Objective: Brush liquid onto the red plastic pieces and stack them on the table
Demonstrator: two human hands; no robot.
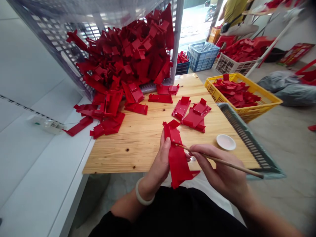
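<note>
My left hand [161,161] is closed on a red plastic part [178,164], a long flat piece with upright tabs, held tilted over the table's front edge. Between the fingers and thumb of my right hand [222,172] is a thin wooden brush [229,162]. Its tip meets the red part near a row of small pale dots, just below the upper tab. A small white dish [226,142] sits on the table to the right of my right hand. Several loose red parts [195,115] lie just beyond my hands, some overlapping.
A tipped grey crate [175,42] spills a heap of red parts [128,52] onto the wooden table [143,144]. Right of the table stand a green-grey crate [249,138] and a yellow crate [268,98] holding red parts. Farther back, a person [234,16] sits near more crates.
</note>
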